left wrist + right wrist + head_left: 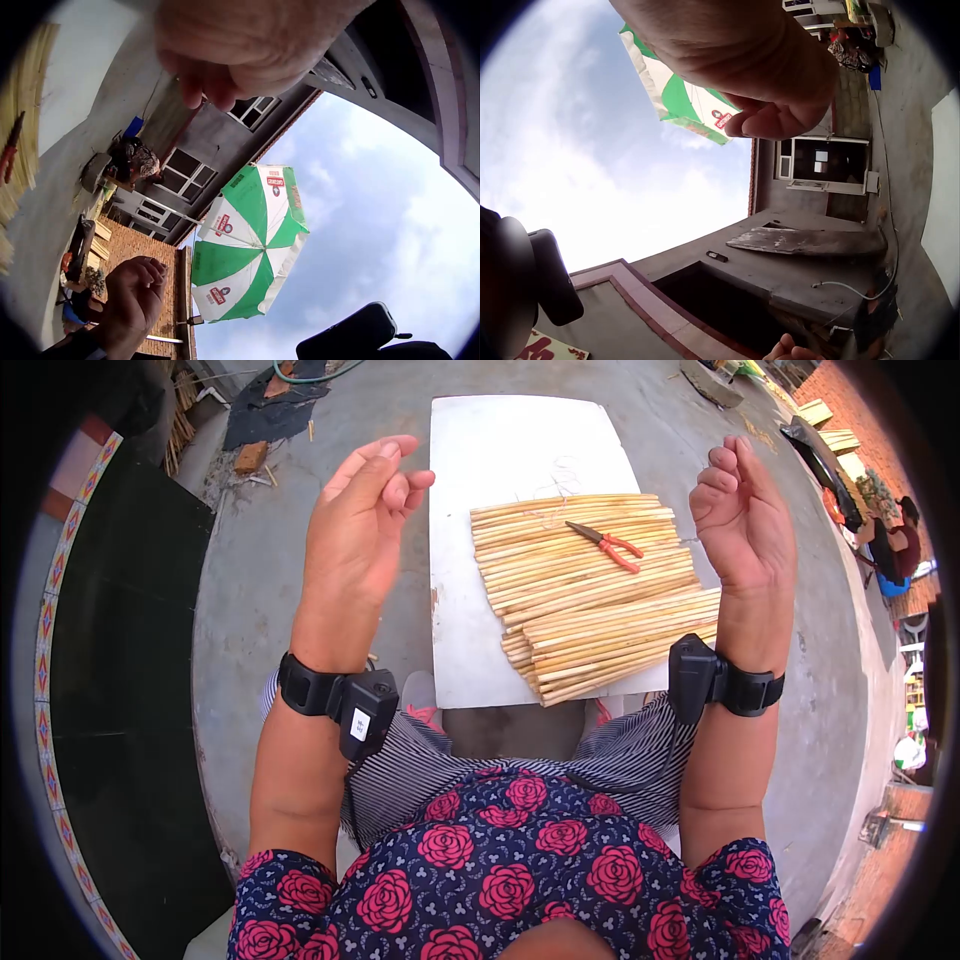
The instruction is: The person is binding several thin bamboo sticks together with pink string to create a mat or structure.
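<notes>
My left hand (362, 525) is raised left of a white board (480, 440), its fingers loosely bent and nothing visible in them. Opposite it, my right hand (742, 525) is up beside the board's right side, fingers loosely curled, with no object visible between them. Pale thin sticks (570, 580) lie side by side on the board, one bundle (620, 640) overlapping the rest nearest the body. Red-handled pliers (612, 545) rest on the sticks. Loose thin thread (563, 478) lies at the far edge of the sticks.
Beyond the board are a dark cloth (270, 410) and a brick (251, 457) on the concrete floor. A green-and-white umbrella (251, 244) stands out in the left wrist view. Another person (139, 161) is in the distance.
</notes>
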A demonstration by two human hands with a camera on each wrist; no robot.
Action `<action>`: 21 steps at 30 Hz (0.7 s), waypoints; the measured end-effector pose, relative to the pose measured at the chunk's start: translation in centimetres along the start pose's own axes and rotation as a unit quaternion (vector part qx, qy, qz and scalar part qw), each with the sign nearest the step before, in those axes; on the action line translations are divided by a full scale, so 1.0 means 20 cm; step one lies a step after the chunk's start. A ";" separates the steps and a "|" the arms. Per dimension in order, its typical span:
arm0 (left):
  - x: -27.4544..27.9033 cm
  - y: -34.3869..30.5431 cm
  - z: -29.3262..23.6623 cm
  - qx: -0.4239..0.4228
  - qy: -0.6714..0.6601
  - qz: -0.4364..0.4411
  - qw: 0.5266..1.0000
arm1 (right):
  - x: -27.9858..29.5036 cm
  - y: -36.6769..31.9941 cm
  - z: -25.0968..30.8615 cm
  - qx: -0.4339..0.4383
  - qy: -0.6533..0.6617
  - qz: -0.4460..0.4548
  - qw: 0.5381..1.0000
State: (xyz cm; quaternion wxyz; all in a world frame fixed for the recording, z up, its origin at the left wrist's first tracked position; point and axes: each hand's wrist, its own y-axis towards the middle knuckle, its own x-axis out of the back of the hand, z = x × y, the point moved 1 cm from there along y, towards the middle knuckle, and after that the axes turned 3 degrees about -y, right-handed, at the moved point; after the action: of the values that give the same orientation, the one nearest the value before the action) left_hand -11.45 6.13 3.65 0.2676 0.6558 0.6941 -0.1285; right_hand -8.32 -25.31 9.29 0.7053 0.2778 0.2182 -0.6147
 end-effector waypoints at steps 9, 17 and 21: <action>-0.04 -0.10 -0.05 -0.015 0.003 -0.054 0.998 | 0.05 -0.02 0.02 0.019 -0.042 0.103 0.994; 0.00 -0.12 -0.17 -0.054 -0.122 0.017 0.991 | 0.11 -0.04 0.06 -0.090 0.015 0.133 0.987; 0.05 -0.17 -0.37 -0.106 -0.124 -0.040 0.986 | 0.30 -0.06 0.08 -0.132 0.060 0.014 0.989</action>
State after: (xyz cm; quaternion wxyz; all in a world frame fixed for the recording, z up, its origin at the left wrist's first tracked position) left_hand -16.18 10.44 8.63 0.4141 0.5747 0.6907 -0.1454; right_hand -8.65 -31.02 6.48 0.7295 0.2220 0.3357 -0.5530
